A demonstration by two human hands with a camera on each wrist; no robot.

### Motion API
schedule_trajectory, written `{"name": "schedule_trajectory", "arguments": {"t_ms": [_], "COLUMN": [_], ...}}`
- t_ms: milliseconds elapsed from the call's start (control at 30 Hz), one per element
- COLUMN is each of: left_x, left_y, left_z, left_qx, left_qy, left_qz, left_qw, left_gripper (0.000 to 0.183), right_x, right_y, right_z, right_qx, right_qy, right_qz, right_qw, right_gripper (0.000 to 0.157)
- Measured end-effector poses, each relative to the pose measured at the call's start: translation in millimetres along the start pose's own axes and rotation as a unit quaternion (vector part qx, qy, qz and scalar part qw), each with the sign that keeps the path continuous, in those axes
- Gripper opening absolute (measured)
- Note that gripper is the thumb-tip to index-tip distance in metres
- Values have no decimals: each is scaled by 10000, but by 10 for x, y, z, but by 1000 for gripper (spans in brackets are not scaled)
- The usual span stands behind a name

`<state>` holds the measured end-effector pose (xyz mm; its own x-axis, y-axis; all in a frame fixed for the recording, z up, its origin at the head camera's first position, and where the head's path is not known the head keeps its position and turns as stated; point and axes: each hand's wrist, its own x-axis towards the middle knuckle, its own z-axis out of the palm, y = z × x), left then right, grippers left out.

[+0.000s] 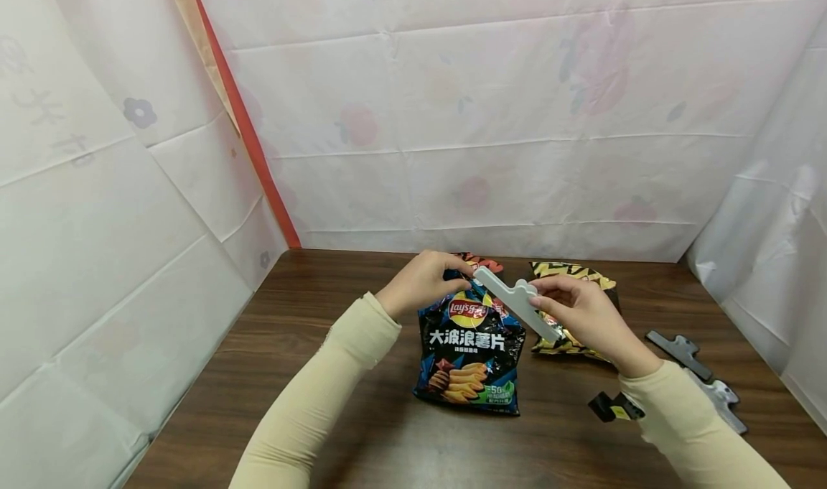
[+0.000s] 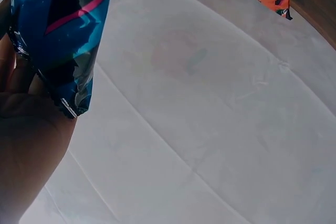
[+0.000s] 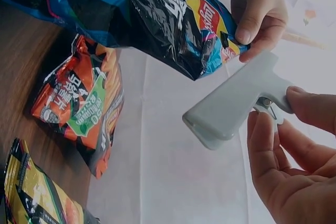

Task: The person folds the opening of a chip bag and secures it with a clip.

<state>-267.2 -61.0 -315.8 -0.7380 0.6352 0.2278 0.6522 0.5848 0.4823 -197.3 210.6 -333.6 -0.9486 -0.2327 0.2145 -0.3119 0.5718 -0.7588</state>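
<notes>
A blue and black Lay's chip bag (image 1: 468, 360) stands upright near the middle of the table. My left hand (image 1: 423, 284) pinches its gathered top edge between thumb and fingers, seen closely in the right wrist view on the bag (image 3: 157, 19). In my right hand (image 1: 584, 320) is a white bag clip (image 1: 513, 302), held by its handles between thumb and fingers. The clip's long bars (image 3: 226, 106) lie close beside the bag's top corner. The left wrist view shows the bag's lower part (image 2: 79, 30) partly in front of the left hand (image 2: 31, 135).
Behind the held bag is a red chip bag (image 3: 79, 93). A yellow chip bag (image 1: 565, 344) lies to its right. Farther right are a dark grey clip (image 1: 681, 352), a light grey clip (image 1: 720, 396) and a small black and yellow piece (image 1: 614, 407). White sheeting walls the table.
</notes>
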Motion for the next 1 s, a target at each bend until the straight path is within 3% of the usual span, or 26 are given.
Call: {"name": "schedule_trajectory", "arguments": {"t_ms": [333,1000], "left_x": [-9,-40], "left_y": [25,-22], "left_z": [-29,-29], "left_qx": [-42,-273], "left_qy": [-169,-100], "left_qz": [-117,-66], "left_qw": [9998,9996], "left_gripper": [26,30], "right_x": [2,52], "right_y": [8,48], "right_z": [78,123], "right_qx": [-48,53], "right_qy": [236,466], "right_qz": [-333,-633], "right_qw": [9992,9969], "right_gripper": [27,21]}}
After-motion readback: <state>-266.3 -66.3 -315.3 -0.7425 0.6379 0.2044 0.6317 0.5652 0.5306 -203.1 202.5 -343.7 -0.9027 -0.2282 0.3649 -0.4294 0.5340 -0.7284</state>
